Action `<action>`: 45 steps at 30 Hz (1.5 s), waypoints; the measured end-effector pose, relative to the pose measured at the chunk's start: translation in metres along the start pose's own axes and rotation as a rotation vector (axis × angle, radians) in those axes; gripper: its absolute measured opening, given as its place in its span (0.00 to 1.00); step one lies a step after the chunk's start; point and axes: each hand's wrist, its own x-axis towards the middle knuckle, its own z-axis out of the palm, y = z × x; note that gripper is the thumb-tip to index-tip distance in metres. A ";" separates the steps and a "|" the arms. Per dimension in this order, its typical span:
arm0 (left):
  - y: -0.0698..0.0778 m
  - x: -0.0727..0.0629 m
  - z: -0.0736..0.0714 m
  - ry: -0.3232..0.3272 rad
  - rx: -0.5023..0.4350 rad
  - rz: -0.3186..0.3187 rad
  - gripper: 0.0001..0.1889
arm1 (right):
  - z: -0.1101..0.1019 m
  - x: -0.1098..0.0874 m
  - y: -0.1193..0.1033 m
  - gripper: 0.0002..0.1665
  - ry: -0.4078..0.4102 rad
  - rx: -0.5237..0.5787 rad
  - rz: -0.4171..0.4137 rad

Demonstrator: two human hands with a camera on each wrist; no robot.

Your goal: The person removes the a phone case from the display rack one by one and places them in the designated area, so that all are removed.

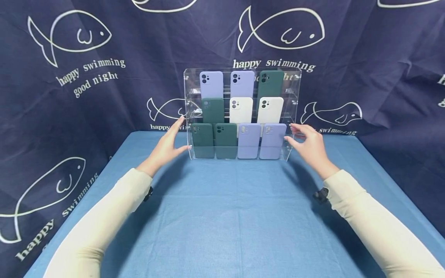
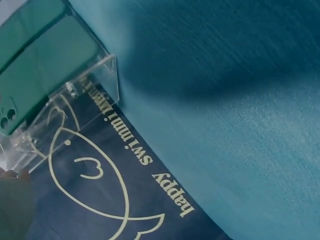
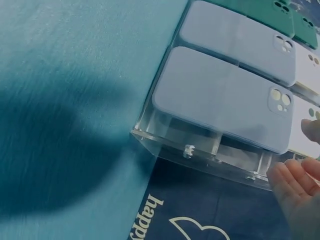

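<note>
Clear acrylic tiered rack (image 1: 194,92), bearing rounded-rectangular lilac, green and white phone cases (image 1: 241,110), stands on the blue cloth-covered table (image 1: 222,216), ahead and between my hands; long axis runs left to right. Bare left hand (image 1: 165,145) at its left end, bare right hand (image 1: 311,144) at its right, about equally near; both unclenched, thumbs apart from fingers, firm contact uncertain

The stand (image 1: 192,82) in front of me looks like clear, glossy plastic, smooth along its edges. Its small fittings (image 3: 188,151) shine, metal or plastic, I can't tell. The phone cases (image 1: 241,111) look smooth, matt and rubbery. My tablecloth (image 1: 240,208) shows a fine woven grain; the curtain (image 1: 156,50) is matt, creased cloth, my sleeves (image 1: 76,235) plain fabric.
</note>
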 end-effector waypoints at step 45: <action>-0.037 0.026 0.026 -0.192 -0.441 -0.345 0.40 | 0.039 0.000 0.001 0.16 0.028 -0.037 0.550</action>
